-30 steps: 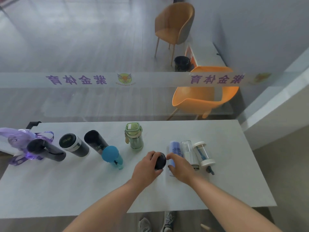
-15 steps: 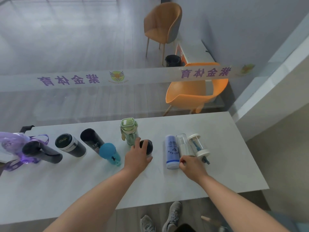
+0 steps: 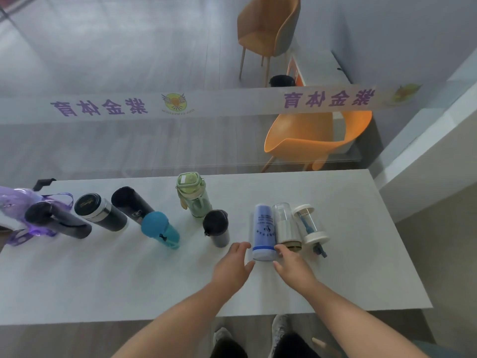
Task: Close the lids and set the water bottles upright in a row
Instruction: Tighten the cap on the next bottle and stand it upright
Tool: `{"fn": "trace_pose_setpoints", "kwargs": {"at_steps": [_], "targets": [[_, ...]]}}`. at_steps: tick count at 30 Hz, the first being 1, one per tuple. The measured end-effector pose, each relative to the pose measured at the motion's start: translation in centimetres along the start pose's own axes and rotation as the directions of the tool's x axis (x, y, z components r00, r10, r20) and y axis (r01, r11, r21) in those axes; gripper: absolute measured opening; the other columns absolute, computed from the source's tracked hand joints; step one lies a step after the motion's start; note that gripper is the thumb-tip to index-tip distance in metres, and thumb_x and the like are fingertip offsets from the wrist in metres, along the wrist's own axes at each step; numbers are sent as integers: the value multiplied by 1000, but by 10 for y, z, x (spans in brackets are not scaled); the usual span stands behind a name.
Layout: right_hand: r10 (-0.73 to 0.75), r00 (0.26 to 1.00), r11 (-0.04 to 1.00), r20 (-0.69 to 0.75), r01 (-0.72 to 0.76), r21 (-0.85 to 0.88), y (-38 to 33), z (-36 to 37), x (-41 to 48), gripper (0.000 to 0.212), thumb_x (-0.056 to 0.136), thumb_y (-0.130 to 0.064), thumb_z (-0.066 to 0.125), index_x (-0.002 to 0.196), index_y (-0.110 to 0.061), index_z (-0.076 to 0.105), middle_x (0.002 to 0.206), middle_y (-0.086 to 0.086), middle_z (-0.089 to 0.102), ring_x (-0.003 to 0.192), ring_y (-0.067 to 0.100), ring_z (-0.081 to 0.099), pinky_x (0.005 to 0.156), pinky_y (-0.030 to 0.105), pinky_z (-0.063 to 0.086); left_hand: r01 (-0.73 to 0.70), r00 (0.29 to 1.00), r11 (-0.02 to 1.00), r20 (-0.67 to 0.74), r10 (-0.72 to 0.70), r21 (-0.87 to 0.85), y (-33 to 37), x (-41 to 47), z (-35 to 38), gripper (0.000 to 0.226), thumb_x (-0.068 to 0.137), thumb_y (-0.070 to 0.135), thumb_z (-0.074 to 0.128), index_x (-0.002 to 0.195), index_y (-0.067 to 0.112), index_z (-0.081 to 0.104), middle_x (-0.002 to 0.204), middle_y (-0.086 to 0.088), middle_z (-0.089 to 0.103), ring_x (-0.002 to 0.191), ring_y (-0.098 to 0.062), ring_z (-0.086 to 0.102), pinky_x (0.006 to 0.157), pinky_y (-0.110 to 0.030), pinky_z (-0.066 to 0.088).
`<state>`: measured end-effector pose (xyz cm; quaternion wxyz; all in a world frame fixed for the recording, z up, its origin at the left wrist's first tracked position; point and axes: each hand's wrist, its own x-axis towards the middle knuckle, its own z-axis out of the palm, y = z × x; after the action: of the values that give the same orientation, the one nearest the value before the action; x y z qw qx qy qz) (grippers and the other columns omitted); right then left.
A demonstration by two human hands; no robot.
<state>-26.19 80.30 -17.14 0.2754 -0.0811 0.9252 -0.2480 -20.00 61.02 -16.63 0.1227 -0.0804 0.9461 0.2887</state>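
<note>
Blue bottle (image 3: pixel 263 232): lying on its side on the worktop (image 3: pixel 361 254), near the front-right, its white-capped end pointing toward the person and its long axis running away from them.
Neighbours: a clear bottle (image 3: pixel 287 227) is lying just beside it on the right, seemingly touching, and a small clear bottle with white ends (image 3: pixel 309 224) is lying next to that one, all three roughly parallel.
Left hand (image 3: pixel 233 266): hovering at the near-left of the blue bottle's capped end, fingers spread and released, gripping nothing.
Right hand (image 3: pixel 293 266): sitting at the near-right of the same end, fingertips at or just beside the cap; released too, with no closed grip, though contact is hard to tell.
Key relation: the bottle is lying straight ahead of both hands, between them, with the cap end nearest; both hands look about equally near.
Judged step: the hands seem to be bracketing the cap end for a grip, probably to check the lid and tip the bottle up.
Standing already: a black bottle (image 3: pixel 216 227), a green bottle (image 3: pixel 193 195) and a teal bottle (image 3: pixel 160 229) are standing upright to the left.
Further left: three dark bottles are leaning away in the wide-angle view; whether they are upright is unclear.
</note>
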Motion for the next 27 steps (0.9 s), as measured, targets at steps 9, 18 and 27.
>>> {"fn": "trace_pose_setpoints", "kwargs": {"at_steps": [9, 18, 27], "targets": [[12, 996, 963, -84, 11, 270, 19, 41, 20, 46, 93, -27, 64, 132, -30, 40, 125, 4, 65, 95, 24, 67, 82, 43, 59, 151, 983, 920, -46, -180, -363, 8, 25, 62, 40, 94, 33, 60, 129, 27, 41, 123, 1, 56, 96, -11, 54, 78, -22, 41], [-22, 999, 908, -40, 36, 416, -11, -5, -17, 37, 92, -45, 64, 122, -27, 50, 83, -2, 70, 63, 12, 65, 62, 34, 59, 67, 979, 959, -169, -117, -275, 33, -11, 4, 41, 92, 38, 62, 127, 30, 40, 119, 3, 49, 90, -8, 54, 75, -20, 43], [-58, 998, 888, -16, 59, 457, -29, -39, -17, 32, 95, -33, 64, 124, -27, 53, 85, 2, 73, 67, 12, 68, 59, 16, 50, -124, 972, 956, -163, 171, 267, 45, -4, -26, 22, 95, 32, 55, 116, 27, 52, 142, -5, 37, 88, -24, 64, 53, -25, 48]]}}
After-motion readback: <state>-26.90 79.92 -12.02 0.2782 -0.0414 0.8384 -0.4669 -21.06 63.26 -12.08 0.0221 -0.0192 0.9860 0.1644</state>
